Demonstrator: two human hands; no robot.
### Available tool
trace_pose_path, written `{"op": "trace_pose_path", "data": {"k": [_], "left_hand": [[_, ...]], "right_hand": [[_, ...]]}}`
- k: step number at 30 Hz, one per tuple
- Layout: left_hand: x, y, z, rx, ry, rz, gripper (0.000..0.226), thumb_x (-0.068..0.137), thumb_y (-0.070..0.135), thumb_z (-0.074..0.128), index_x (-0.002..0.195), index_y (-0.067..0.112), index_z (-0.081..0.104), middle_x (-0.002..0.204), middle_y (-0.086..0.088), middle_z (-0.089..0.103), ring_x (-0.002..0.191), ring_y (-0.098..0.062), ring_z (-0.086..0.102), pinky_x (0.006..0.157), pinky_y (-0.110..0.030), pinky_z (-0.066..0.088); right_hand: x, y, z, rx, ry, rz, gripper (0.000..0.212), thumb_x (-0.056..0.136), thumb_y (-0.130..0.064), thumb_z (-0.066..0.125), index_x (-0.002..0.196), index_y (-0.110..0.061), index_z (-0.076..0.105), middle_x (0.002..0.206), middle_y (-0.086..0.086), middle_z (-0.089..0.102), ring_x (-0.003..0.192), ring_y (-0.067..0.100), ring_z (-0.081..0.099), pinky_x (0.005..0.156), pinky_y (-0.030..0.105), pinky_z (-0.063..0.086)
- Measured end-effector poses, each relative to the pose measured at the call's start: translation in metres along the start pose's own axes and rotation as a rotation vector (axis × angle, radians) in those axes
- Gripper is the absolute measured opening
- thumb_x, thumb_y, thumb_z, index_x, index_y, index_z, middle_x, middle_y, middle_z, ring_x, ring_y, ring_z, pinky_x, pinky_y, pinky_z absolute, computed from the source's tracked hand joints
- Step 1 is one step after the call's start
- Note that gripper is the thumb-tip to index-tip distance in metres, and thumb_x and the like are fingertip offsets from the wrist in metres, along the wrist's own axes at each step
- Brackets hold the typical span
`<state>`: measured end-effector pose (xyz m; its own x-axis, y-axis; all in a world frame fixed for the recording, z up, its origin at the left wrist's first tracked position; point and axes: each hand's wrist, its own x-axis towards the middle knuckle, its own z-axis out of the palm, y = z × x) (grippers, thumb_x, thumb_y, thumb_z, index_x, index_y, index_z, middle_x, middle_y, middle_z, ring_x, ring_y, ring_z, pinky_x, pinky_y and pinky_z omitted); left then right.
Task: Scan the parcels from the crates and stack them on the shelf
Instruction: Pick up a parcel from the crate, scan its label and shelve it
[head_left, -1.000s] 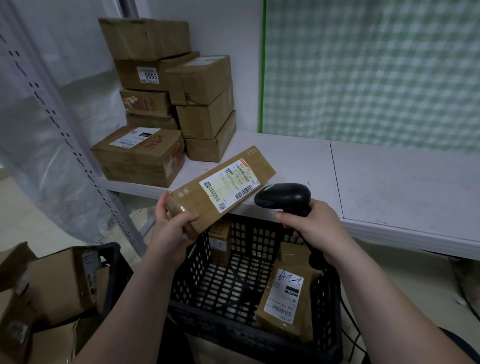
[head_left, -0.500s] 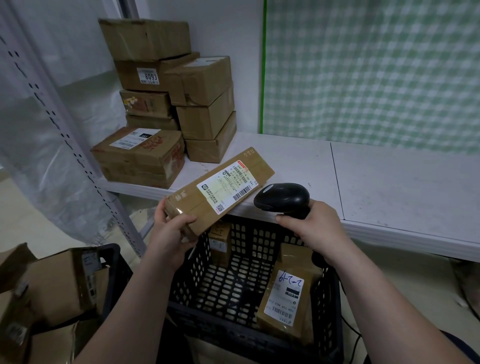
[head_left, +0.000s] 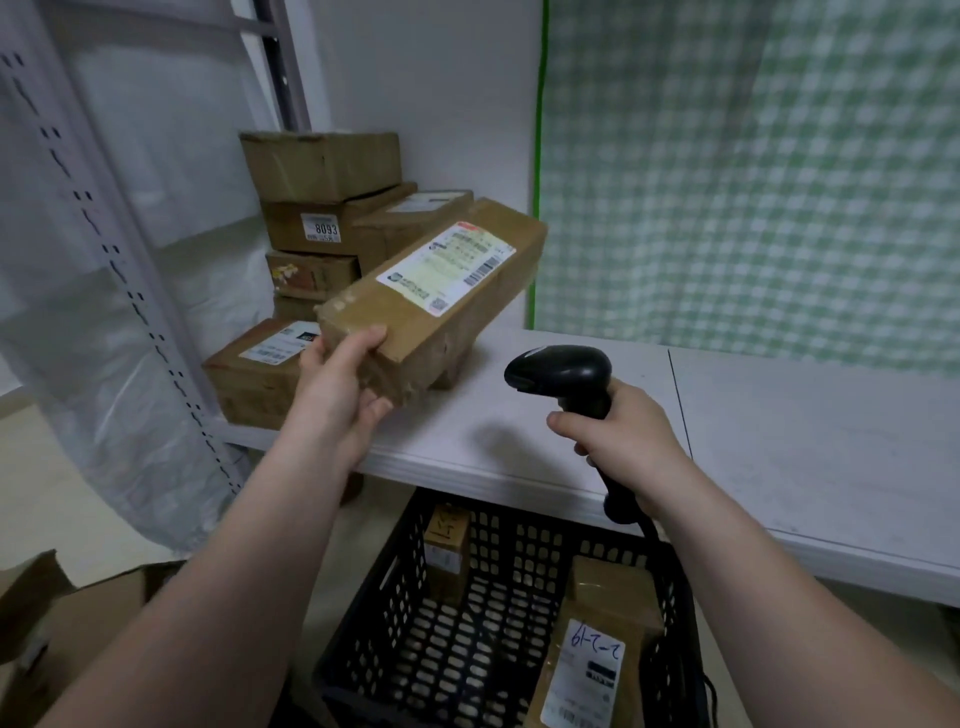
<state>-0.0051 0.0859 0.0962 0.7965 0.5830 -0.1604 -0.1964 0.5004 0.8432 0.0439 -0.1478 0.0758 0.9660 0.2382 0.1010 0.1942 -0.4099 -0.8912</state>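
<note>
Head view: a white shelf (head_left: 779, 441) runs across the middle, made of two boards that meet at a seam. Behind its right part hangs a green-and-white checked curtain (head_left: 753, 182). Clear plastic sheeting (head_left: 104, 312) covers the left side, behind a perforated metal post (head_left: 130, 291). On the floor below the shelf's front edge stands a black slotted crate (head_left: 395, 587).

A stack of brown boxes (head_left: 322, 166) fills the shelf's back left corner; one carries a white sticker reading "8093" (head_left: 326, 228). A flat box (head_left: 254, 374) with a white label lies at the front left edge.

The long parcel (head_left: 441, 291) is held tilted over the left part of the shelf, in front of the stack, with its far end raised. Whether it touches the shelf cannot be told. Its label has barcodes and a square code, but the print is too blurred to read. The left hand (head_left: 337, 384) has its grip wrapped round the parcel's near end.

The right hand (head_left: 623, 441) has its grip curled round the handle of a black scanner (head_left: 561, 374) above the shelf's front edge.

In the crate's near right corner leans a parcel (head_left: 597, 649) whose label bears blue handwriting, not surely readable. A small box (head_left: 447, 551) stands against the far wall.
</note>
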Motion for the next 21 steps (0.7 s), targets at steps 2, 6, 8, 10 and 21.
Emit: {"op": "trace_pose_path", "data": {"k": [2,6,8,10,21], "left_hand": [[0.016,0.023,0.018,-0.065,-0.002,-0.012,0.069,0.079,0.02,0.075,0.139,0.027,0.04,0.116,-0.009,0.065,0.095,-0.026,0.07,0.076,-0.047,0.059],[0.054,0.06,0.049,-0.116,-0.003,0.019,0.074,0.071,0.026,0.081,0.136,0.024,0.046,0.12,-0.01,0.065,0.093,-0.028,0.07,0.063,-0.045,0.059],[0.068,0.072,0.063,-0.117,0.03,0.035,0.072,0.071,0.027,0.082,0.133,0.022,0.046,0.117,-0.011,0.065,0.091,-0.03,0.07,0.06,-0.046,0.058],[0.081,0.08,0.076,-0.115,0.089,0.037,0.078,0.068,0.028,0.084,0.134,0.021,0.044,0.117,-0.011,0.062,0.091,-0.03,0.068,0.056,-0.046,0.058],[0.124,0.068,0.109,0.239,0.425,0.294,0.07,0.072,0.051,0.077,0.12,0.023,0.034,0.138,-0.006,0.037,0.111,-0.027,0.051,0.089,-0.039,0.054]], "right_hand": [[0.013,-0.012,-0.001,0.006,0.001,-0.02,0.018,0.077,-0.022,0.072,0.094,-0.022,0.064,0.088,-0.004,0.067,0.086,0.022,0.066,0.075,0.035,0.052],[0.04,-0.037,-0.002,-0.016,0.01,-0.073,0.016,0.078,-0.022,0.071,0.093,-0.02,0.064,0.088,0.0,0.068,0.084,0.024,0.066,0.075,0.037,0.052],[0.054,-0.049,-0.001,-0.028,0.015,-0.099,0.013,0.078,-0.021,0.07,0.089,-0.021,0.063,0.085,0.001,0.067,0.083,0.025,0.066,0.076,0.038,0.053],[0.067,-0.057,0.001,-0.037,0.016,-0.12,0.012,0.079,-0.02,0.07,0.083,-0.025,0.06,0.08,-0.002,0.063,0.082,0.025,0.066,0.074,0.035,0.052],[0.114,-0.056,0.017,-0.076,-0.013,-0.115,0.013,0.078,-0.018,0.069,0.087,-0.017,0.06,0.081,0.004,0.062,0.084,0.03,0.066,0.074,0.037,0.053]]}}
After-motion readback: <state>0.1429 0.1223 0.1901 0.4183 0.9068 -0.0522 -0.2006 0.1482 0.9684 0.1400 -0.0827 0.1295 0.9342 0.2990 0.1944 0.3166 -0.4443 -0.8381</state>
